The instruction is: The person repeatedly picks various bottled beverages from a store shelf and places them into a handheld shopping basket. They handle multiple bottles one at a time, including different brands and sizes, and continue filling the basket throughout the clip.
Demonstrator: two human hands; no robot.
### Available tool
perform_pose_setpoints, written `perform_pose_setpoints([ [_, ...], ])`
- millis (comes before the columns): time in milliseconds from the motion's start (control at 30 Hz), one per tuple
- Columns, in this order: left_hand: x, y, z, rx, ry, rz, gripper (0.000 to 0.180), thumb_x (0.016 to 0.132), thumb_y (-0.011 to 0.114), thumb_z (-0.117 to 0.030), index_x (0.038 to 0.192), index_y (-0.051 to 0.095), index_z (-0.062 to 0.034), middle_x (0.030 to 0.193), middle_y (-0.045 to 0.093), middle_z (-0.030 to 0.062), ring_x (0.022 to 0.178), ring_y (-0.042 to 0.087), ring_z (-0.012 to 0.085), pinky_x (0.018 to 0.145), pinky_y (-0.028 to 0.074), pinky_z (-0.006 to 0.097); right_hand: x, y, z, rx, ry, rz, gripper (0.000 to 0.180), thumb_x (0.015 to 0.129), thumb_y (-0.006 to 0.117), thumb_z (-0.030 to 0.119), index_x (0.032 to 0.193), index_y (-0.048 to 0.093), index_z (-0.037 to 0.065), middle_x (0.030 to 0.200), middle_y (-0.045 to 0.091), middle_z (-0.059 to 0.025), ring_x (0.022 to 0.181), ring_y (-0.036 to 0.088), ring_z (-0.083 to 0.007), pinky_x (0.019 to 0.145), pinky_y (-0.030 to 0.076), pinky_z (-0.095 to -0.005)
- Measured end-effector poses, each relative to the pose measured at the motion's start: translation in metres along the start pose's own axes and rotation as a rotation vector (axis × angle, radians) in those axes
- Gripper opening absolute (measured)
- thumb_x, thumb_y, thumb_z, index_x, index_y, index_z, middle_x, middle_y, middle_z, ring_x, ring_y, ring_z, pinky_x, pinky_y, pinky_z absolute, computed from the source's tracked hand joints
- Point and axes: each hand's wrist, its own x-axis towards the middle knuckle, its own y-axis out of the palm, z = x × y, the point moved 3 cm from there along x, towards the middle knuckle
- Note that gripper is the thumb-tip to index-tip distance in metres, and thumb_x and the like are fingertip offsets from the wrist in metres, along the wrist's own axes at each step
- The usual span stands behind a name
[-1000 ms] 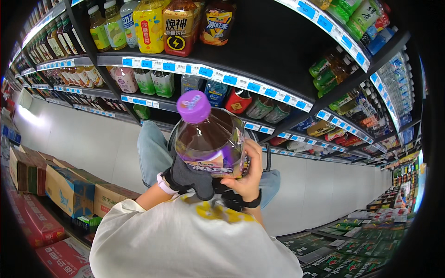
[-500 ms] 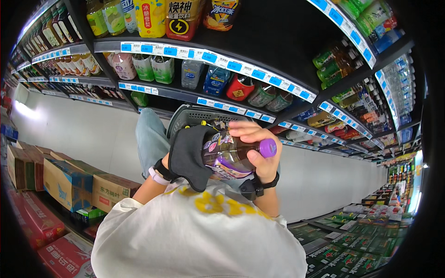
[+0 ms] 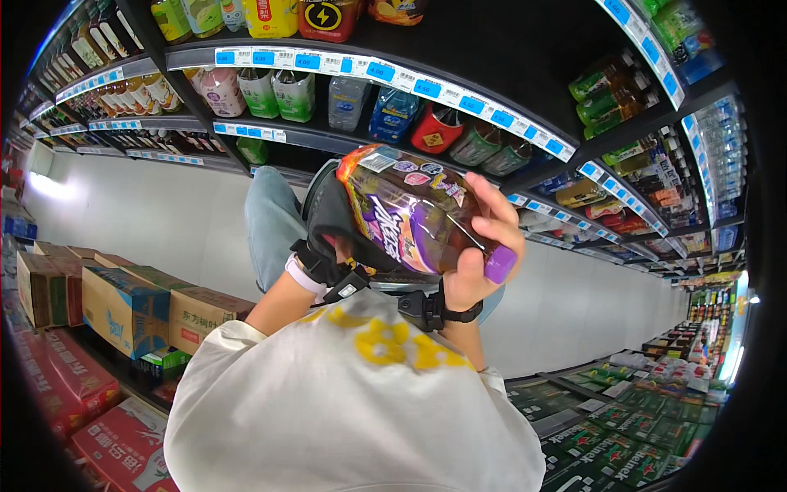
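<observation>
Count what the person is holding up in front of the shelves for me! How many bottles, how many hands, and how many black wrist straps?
Drink bottle with purple cap: 1
Hands at it: 2, left hand in a black glove, right hand bare
Black wrist straps: 2, left strap, right strap
Total: 5

Packages and labels around a held drink bottle in a shop aisle

The bottle (image 3: 418,215) lies tilted, wrapped in a purple label with orange and white patches. Blue and white price tags (image 3: 393,75) run along the shelf edges above it. Brown cardboard boxes (image 3: 123,299) with blue panels stand at the lower left, red cartons (image 3: 74,394) below them. Dark green cartons (image 3: 607,435) lie at the lower right.
</observation>
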Motion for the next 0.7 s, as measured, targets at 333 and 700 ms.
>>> perform_pose_setpoints([
  [333, -0.027, -0.058, -0.011, 1.201, 0.478, 0.006, 0.049, 0.077, 0.077, -0.020, 0.119, 0.058, -0.0042, 0.122, 0.059, 0.0177, 0.113, 0.056, 0.0332, 0.099, 0.045, 0.039, -0.048, -0.042, -0.018, -0.047, 0.961, 0.437, 0.032, 0.086, 0.073, 0.015, 0.110, 0.064, -0.005, 0.077, 0.066, -0.0040, 0.054, 0.058, -0.0057, 0.048, 0.043, -0.0196],
  [700, 0.007, -0.036, -0.077, 1.760, 0.305, -0.016, 0.017, 0.074, 0.066, -0.014, 0.089, 0.069, -0.0083, 0.084, 0.065, 0.0103, 0.083, 0.062, 0.0296, 0.074, 0.048, 0.038, -0.079, -0.050, -0.042, 0.043, 1.348, 0.070, 0.030, 0.097, 0.062, 0.029, 0.083, 0.060, 0.002, 0.059, 0.051, -0.0001, 0.042, 0.037, -0.0046, 0.040, 0.030, -0.0216],
])
